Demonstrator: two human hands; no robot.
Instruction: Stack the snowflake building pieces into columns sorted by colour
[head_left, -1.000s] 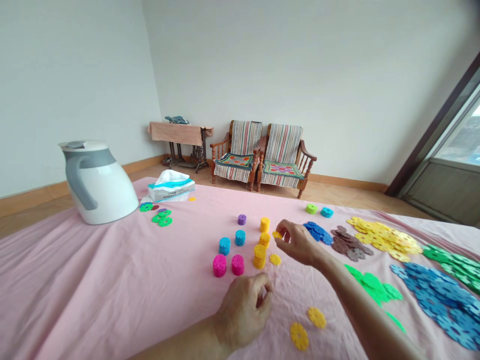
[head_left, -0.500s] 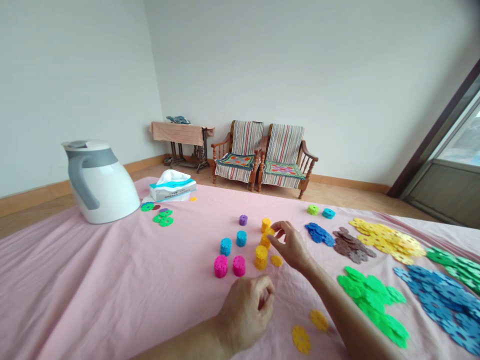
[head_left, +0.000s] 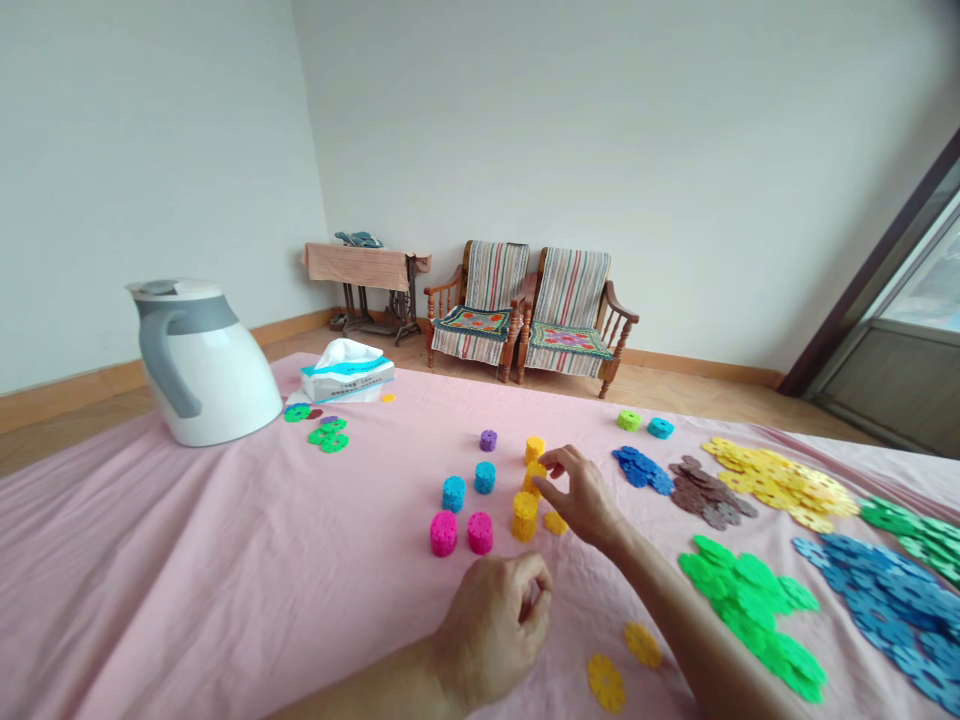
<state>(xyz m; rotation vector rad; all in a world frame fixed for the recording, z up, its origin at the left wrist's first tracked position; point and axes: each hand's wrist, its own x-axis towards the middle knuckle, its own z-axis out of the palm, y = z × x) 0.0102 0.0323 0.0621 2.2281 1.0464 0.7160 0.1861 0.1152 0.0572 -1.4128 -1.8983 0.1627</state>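
On a pink-covered tabletop (head_left: 225,560), the right hand (head_left: 581,495) pinches the middle yellow disc stack (head_left: 534,473), at 12 o'clock from the left hand (head_left: 491,625), which is curled into a loose fist; whether it holds anything cannot be told. Loose yellow discs (head_left: 626,665) lie at 3 o'clock.

My right hand (head_left: 581,495) rests at the middle stack (head_left: 534,474) of a row of three stacks; my left hand (head_left: 491,625) is nearer me. Two short stacks (head_left: 460,532) stand just left of my right hand, a kettle (head_left: 202,362) far left, loose discs (head_left: 622,662) right of my left hand.
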